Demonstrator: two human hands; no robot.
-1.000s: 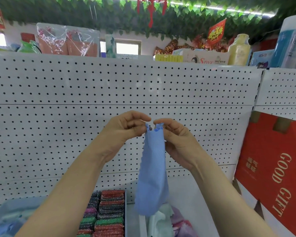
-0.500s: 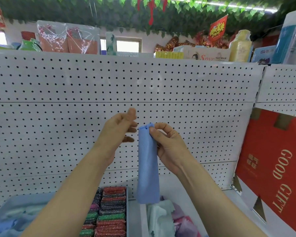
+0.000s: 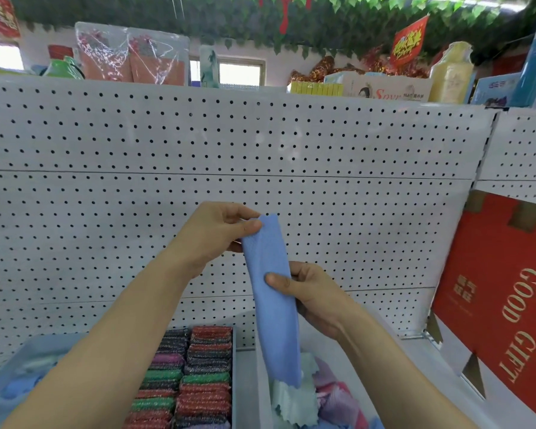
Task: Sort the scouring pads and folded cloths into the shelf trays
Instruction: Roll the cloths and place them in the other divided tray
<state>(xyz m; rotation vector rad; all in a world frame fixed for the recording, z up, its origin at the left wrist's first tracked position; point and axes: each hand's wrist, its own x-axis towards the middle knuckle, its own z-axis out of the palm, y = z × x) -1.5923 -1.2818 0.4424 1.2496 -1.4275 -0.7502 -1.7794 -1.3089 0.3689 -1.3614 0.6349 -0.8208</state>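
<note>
A long blue cloth (image 3: 271,292), folded into a narrow strip, hangs upright in front of the pegboard. My left hand (image 3: 212,233) pinches its top end between thumb and fingers. My right hand (image 3: 310,294) pinches the strip about halfway down, thumb on the front. The cloth's lower end dangles over a tray (image 3: 262,382) holding loose pale green, pink and purple cloths (image 3: 310,394). To the left, another tray holds rows of glittery scouring pads (image 3: 195,376) in red, green, black and pink.
A white pegboard wall (image 3: 353,181) stands right behind the hands. A light blue tray (image 3: 19,376) with blue items sits at lower left. A red "GOOD GIFT" box (image 3: 505,292) fills the right side. Bottles and boxes line the top shelf.
The cloth went from two pinched corners to a narrow folded strip. My left hand took over the top end, and my right hand slid down to the middle.
</note>
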